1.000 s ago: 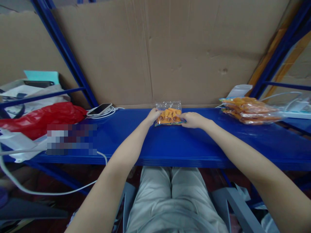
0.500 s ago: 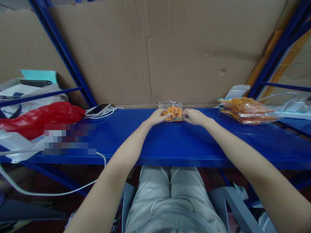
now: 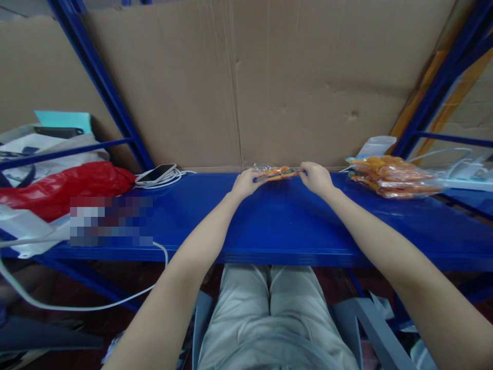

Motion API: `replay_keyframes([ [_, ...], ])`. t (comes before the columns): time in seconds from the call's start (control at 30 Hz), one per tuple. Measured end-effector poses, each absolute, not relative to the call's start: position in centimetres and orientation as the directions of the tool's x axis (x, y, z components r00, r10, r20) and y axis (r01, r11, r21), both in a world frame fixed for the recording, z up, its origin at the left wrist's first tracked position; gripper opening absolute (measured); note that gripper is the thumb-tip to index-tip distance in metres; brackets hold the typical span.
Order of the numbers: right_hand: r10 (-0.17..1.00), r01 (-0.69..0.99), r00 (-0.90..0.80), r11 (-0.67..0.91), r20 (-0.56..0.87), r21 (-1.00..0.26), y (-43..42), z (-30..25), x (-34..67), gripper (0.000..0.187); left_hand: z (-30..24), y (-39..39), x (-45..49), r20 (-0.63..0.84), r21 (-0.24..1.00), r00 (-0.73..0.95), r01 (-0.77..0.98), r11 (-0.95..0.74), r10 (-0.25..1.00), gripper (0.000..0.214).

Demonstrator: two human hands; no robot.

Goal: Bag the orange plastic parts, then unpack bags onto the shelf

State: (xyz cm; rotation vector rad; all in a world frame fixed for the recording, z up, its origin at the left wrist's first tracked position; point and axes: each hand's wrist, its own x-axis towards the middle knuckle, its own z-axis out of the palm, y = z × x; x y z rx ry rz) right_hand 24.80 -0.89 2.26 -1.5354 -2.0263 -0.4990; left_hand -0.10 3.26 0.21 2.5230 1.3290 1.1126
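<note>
A small clear bag of orange pieces [image 3: 278, 173] is held flat just above the back of the blue shelf [image 3: 277, 221], close to the cardboard wall. My left hand [image 3: 246, 183] is closed on its left end. My right hand [image 3: 316, 178] is closed on its right end. The bag is stretched level between both hands, seen almost edge-on.
A pile of similar filled orange bags [image 3: 391, 174] lies at the right of the shelf with a white pouch [image 3: 375, 145] behind. A phone [image 3: 157, 173] on white cable sits at the left, beside a red plastic bag [image 3: 65, 187]. Cardboard [image 3: 269, 82] backs the shelf.
The bag went from standing upright facing me to lying flat and level. Both hands moved slightly away and apart, pulling the bag out between them.
</note>
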Motion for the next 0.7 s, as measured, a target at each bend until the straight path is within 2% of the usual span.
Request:
replay_keyframes([
  [0.13,0.713,0.957,-0.212,0.291,0.668,-0.007,-0.7,2.3,25.1,0.021,0.6,2.9,0.5,0.574,0.411,0.323,0.682,-0.606,0.753,0.021],
  [0.27,0.684,0.956,-0.205,0.294,0.701,-0.007,-0.9,2.8,25.0,0.026,1.2,2.5,1.0,0.597,0.53,0.225,0.611,-0.588,0.77,0.023],
  [0.5,0.613,0.921,-0.155,0.374,0.775,-0.112,-1.2,3.0,24.5,0.026,2.0,1.9,1.7,0.62,0.656,0.083,0.491,-0.574,0.78,0.021],
  [0.7,0.65,0.881,-0.106,0.412,0.752,-0.232,0.0,2.7,24.7,0.02,1.8,2.2,2.2,0.608,0.725,0.03,0.387,-0.57,0.793,0.018],
])
